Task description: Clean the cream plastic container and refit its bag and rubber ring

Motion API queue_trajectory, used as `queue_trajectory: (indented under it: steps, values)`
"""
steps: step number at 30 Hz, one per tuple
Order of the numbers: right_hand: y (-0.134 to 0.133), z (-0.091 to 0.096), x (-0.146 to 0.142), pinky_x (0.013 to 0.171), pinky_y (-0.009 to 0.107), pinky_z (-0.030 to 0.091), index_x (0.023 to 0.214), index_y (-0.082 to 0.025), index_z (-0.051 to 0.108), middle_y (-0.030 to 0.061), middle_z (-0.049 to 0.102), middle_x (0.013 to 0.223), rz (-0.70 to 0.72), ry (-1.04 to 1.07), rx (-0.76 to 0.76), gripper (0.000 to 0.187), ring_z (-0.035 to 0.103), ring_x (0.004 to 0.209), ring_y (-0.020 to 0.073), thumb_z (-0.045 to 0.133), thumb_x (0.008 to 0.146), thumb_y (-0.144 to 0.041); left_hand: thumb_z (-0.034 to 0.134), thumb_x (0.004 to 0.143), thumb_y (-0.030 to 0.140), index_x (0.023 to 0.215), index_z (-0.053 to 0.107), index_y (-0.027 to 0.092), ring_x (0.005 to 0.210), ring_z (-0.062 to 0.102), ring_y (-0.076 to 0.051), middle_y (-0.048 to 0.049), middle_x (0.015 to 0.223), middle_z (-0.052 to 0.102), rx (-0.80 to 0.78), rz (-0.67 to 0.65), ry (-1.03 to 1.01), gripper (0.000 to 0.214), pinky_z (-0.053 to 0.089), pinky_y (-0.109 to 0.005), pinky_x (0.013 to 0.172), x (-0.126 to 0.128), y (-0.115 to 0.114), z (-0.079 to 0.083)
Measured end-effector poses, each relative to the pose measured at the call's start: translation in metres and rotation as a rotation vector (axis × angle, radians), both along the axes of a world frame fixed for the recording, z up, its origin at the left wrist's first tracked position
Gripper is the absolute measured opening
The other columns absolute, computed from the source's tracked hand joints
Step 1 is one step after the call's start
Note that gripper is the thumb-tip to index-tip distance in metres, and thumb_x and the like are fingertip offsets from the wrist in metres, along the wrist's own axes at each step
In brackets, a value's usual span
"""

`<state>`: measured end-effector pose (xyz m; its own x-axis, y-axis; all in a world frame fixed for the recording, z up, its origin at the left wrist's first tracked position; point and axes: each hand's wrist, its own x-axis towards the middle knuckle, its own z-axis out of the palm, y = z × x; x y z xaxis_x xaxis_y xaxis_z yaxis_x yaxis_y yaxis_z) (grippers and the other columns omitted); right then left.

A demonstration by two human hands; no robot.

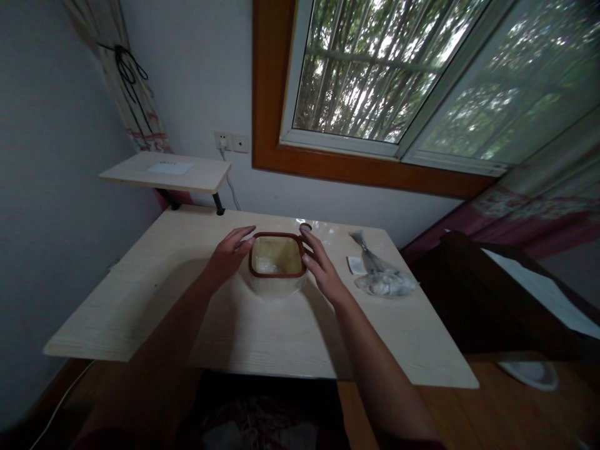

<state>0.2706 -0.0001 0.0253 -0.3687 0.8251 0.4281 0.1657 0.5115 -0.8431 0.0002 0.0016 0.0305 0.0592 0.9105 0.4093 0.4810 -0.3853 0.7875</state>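
Observation:
A squarish, pale container [276, 285] with a brown rim stands near the middle of the table, its open top showing a yellowish inside with something whitish and shiny at the bottom. Beside its left edge is my left hand [229, 257], fingers stretched forward and the thumb close to the rim. On the other side, my right hand [325, 267] has its fingers spread, the tips at or very near the rim. Whether either hand touches the container is hard to tell. Neither hand is wrapped around anything.
A clear plastic bag [387, 281] with whitish contents lies on the table [276, 347] at right, beside a small white packet [356, 265]. A round brown-edged item [305, 227] sits behind the container. A raised shelf [173, 172] stands at back left, below a wall socket [224, 140].

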Motion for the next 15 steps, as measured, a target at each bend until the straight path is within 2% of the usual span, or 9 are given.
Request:
queue_trajectory:
  steps: [4, 8, 15]
  values:
    - [0.006, 0.000, -0.012, 0.123, 0.049, 0.021, 0.147, -0.033, 0.041, 0.0055, 0.033, 0.159, 0.011, -0.108, 0.102, 0.053, 0.027, 0.148, 0.0250, 0.050, 0.097, -0.050, 0.047, 0.095, 0.040, 0.120, 0.069, 0.016, 0.124, 0.059, -0.021, -0.0101, 0.129, 0.067, -0.115, 0.024, -0.134, 0.041, 0.040, -0.038, 0.113, 0.015, 0.015, -0.003]
    - [0.009, -0.009, -0.016, 0.122, 0.050, 0.021, 0.140, -0.031, 0.047, 0.0062, 0.033, 0.158, -0.003, -0.108, 0.097, 0.048, 0.027, 0.147, 0.0270, 0.049, 0.096, -0.048, 0.050, 0.091, 0.040, 0.118, 0.070, 0.015, 0.122, 0.060, -0.024, -0.0108, 0.128, 0.068, -0.221, 0.006, -0.265, 0.041, 0.043, -0.040, 0.111, 0.023, 0.020, -0.008]
    - [0.011, -0.026, -0.025, 0.120, 0.049, 0.024, 0.127, -0.030, 0.049, 0.0043, 0.036, 0.154, -0.065, -0.016, 0.083, 0.038, 0.029, 0.146, 0.0272, 0.042, 0.092, -0.044, 0.048, 0.092, 0.041, 0.115, 0.069, 0.016, 0.117, 0.063, -0.025, -0.0095, 0.124, 0.070, -0.249, 0.017, -0.399, 0.041, 0.046, -0.038, 0.105, 0.030, 0.016, -0.013]
